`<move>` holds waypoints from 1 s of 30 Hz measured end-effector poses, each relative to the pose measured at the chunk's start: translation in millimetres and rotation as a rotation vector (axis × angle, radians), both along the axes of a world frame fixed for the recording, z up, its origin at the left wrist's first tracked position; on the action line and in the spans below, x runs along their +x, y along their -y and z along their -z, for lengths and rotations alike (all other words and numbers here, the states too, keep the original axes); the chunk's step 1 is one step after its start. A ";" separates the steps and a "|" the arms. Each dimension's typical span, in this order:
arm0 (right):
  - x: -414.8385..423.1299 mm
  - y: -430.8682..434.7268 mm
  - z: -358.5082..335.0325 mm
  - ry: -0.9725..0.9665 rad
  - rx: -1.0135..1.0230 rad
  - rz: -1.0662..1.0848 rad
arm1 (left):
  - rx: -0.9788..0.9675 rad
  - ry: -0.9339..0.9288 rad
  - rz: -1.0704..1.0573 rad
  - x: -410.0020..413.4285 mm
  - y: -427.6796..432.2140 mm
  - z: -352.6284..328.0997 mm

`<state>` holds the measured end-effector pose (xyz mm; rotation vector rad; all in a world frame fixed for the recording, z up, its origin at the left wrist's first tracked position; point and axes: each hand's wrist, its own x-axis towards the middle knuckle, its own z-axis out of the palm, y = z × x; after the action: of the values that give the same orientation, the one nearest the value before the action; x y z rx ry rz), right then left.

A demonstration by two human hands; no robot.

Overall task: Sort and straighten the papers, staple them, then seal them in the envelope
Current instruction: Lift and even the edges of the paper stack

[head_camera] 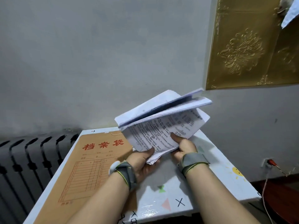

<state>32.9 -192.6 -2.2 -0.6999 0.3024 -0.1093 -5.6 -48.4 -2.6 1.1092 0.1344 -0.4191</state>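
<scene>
The papers (161, 123) are smeared by motion along their fanned upper edges, and their print is too blurred to read. They hide the fingers of the left hand (142, 160) and the right hand (184, 147); only the thumbs show. The envelope (90, 159) is covered on its right side by the papers and the left forearm, and the picture's bottom edge cuts it off. Its small form print is illegible. A pale object (291, 13) in the top right corner is cropped beyond telling.

Envelope (90, 160) on table (210, 180), left of papers (161, 126) above it.
</scene>
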 end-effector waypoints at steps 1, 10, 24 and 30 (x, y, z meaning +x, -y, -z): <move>1.4 2.2 -0.8 -0.029 -0.081 0.009 | 0.000 0.018 0.001 -2.0 -1.0 2.8; -5.3 44.0 -25.4 0.063 -0.642 -0.115 | 0.019 0.195 -0.226 41.2 -73.8 -16.8; -9.2 22.0 -42.8 0.383 -0.826 0.015 | 0.377 0.446 -0.146 52.0 -50.6 -32.1; -16.5 35.3 -8.0 0.323 -0.792 -0.063 | 0.249 0.321 -0.115 46.1 -39.6 -11.3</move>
<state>16.4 -227.9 5.8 -1.4554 -0.0918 -0.2863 40.5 -8.7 8.7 1.3916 -0.0342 -0.1187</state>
